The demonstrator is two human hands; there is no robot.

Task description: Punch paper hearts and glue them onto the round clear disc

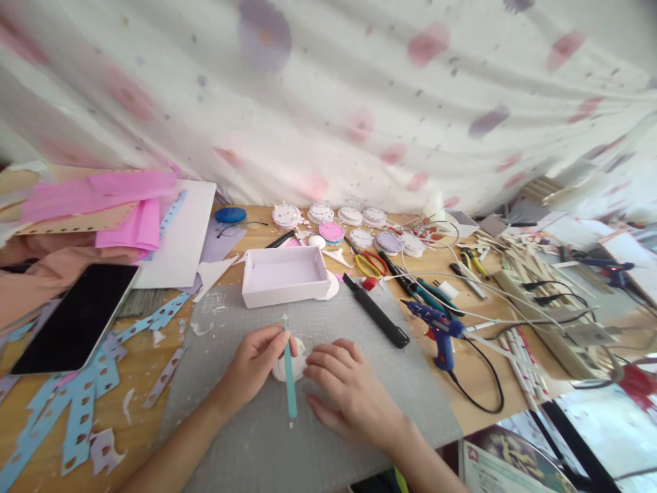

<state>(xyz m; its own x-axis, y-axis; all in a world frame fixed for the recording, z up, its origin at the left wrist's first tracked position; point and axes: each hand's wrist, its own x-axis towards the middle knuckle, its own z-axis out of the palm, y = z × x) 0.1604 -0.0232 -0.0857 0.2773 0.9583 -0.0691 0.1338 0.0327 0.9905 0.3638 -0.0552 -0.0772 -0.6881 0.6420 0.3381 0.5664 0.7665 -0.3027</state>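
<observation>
A slim teal stick (289, 383) stands between the thumb and fingers of my left hand (261, 359). It runs lengthwise over the grey cutting mat (220, 431), with small pale bits at both ends. Beneath the stick lies a white round piece (280, 370), partly hidden by my left fingers. My right hand (349, 390) rests just right of that piece, palm down, its fingers apart and loosely bent. Whether its fingertips touch the white piece I cannot tell. Ahead of both hands sits a pale pink open box (287, 291).
Right of the mat are a blue glue gun (436, 329), a black cutter knife (377, 311), scissors (370, 266) and tangled cables. Several decorated discs (332, 233) line the back. A phone (76, 318), blue paper strips (79, 424) and pink sheets (128, 226) lie on the left.
</observation>
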